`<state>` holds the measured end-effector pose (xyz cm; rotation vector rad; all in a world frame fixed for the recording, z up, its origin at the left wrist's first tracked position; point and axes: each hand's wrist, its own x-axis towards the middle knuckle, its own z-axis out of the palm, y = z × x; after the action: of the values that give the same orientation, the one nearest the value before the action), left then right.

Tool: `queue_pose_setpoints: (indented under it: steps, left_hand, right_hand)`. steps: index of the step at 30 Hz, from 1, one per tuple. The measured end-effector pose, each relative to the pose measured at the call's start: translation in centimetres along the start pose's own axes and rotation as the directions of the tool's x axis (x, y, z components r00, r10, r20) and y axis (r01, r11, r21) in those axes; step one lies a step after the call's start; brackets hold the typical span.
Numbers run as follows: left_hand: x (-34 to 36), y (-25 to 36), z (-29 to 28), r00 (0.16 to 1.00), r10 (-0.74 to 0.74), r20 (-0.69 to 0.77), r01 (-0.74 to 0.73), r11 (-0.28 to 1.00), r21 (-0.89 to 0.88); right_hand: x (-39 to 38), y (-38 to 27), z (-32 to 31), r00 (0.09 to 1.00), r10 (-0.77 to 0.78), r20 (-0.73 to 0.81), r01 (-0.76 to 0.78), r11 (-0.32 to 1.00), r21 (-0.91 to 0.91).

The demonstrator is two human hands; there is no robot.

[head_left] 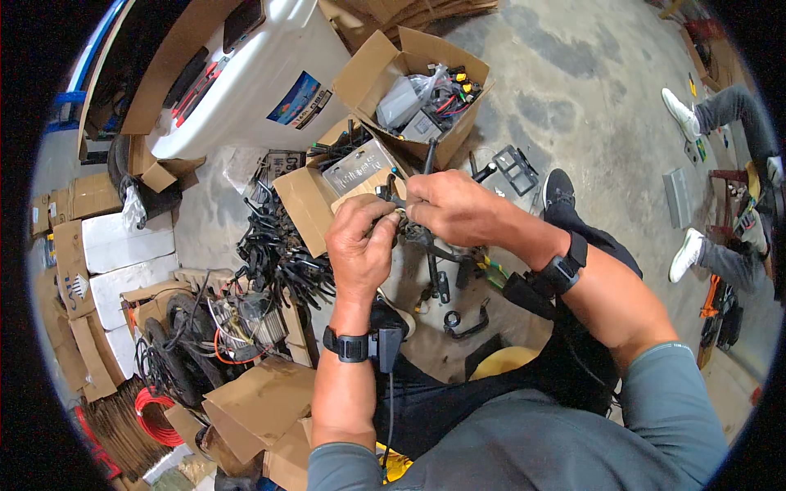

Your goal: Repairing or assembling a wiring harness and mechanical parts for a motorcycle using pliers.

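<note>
My left hand (360, 241) and my right hand (454, 206) meet in front of me, fingers closed and tips nearly touching. A dark metal part (390, 191) sticks up between them; its lower end is hidden by the fingers. What exactly each hand pinches is too small and covered to name. A black bar (432, 266) runs behind my right hand and shows above and below it. On the floor beneath lie a curved black bar (471, 329) and a small black ring (452, 318).
A cardboard box (368, 69) of wiring stands ahead, with a smaller open box (299, 200) nearer. To the left are a pile of black levers (282, 262) and a white tub (254, 78). A black tray (516, 168) lies ahead right. Another person's legs (720, 114) show far right.
</note>
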<state>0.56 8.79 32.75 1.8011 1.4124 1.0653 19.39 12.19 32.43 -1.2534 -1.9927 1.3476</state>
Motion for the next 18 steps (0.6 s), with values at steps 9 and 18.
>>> queue_pose_setpoints:
  steps: [9, 18]
  left_hand:
    - [0.4, 1.0, -0.2, 0.999, 0.019, 0.051, -0.016, 0.999, -0.043]
    - [-0.1, 0.4, -0.6, 0.992, 0.05, 0.115, -0.057, 0.997, 0.05]
  right_hand:
    - [0.5, -1.1, -0.9, 0.996, 0.006, -0.091, 0.004, 0.994, 0.108]
    - [0.5, -2.0, -0.5, 0.998, -0.022, -0.051, 0.023, 1.0, 0.021]
